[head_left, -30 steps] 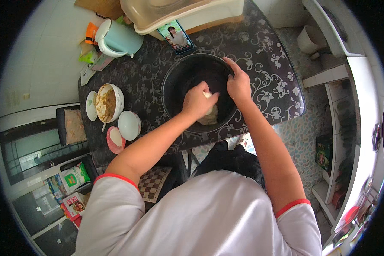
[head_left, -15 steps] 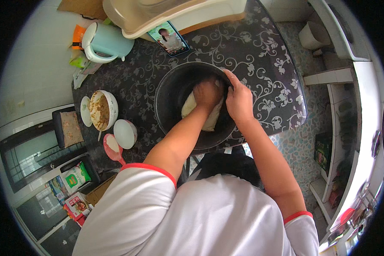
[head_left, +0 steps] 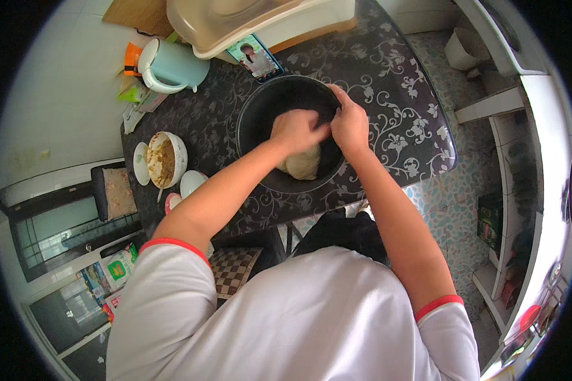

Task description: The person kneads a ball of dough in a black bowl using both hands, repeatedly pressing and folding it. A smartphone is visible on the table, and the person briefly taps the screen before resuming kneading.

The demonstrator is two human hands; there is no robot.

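A deep black pot stands on the dark patterned table. Pale dough lies low in it, toward my side. Inside the pot, my left hand is just above the far part of the dough; its fingers look bent but are smeared by motion. Whether they pinch any dough cannot be made out. My right hand grips the pot's right rim, thumb and fingers on either side of the wall.
Beyond the pot, a phone leans against a lidded container. A pale blue kettle stands far left. Nearer on the left are a bowl of brown and pale food, a small green-rimmed dish and a white bowl.
My left hand has lifted off the dough and drawn back, its elbow swinging left. The dough looks rounder and sits closer to me. The right hand stays on the rim; the whole view has shifted.
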